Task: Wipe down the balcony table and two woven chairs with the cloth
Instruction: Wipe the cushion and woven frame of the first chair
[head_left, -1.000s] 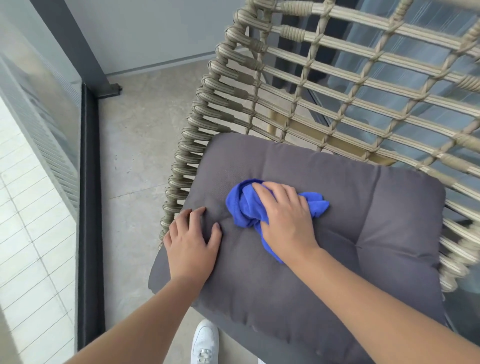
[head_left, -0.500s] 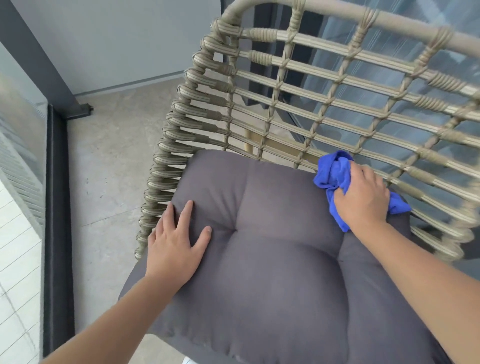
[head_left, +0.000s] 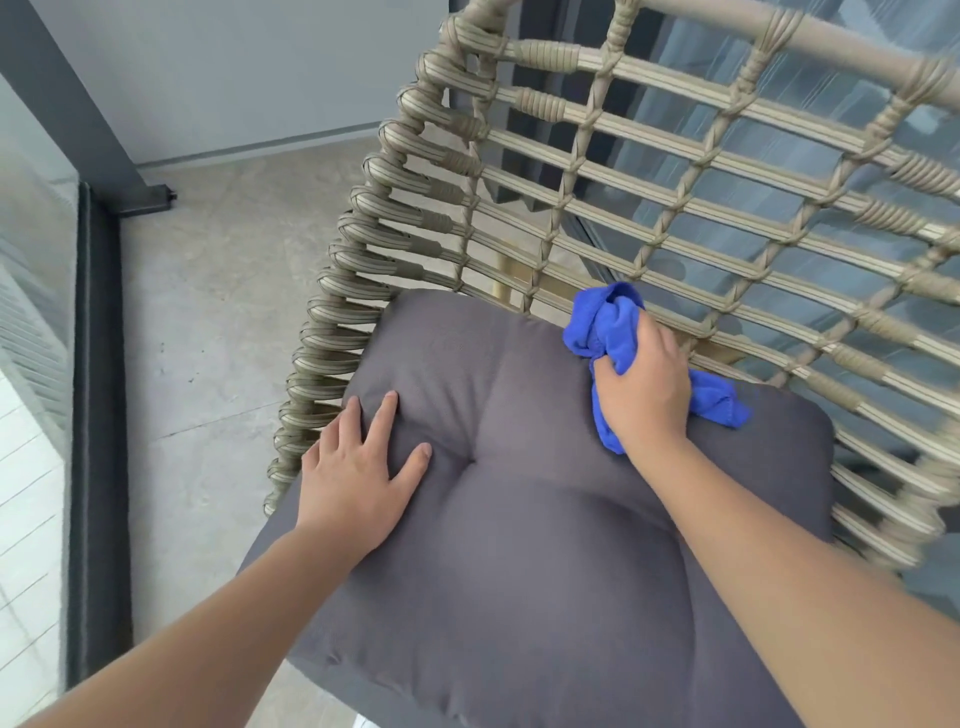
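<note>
A woven beige chair fills the upper right, with a dark grey seat cushion on it. My right hand grips a bunched blue cloth and presses it on the back part of the cushion, close to the woven backrest. Flat on the cushion's left side lies my left hand, its fingers spread and straight. The table and the second chair are out of view.
Grey floor tiles spread to the left of the chair. A dark rail base with glass runs along the left edge. A pale wall stands behind, and glass shows through the chair's backrest.
My right hand swept the cloth from the cushion's middle to its back right by the backrest, then a little back leftward. My left hand stayed pressed on the cushion's left side.
</note>
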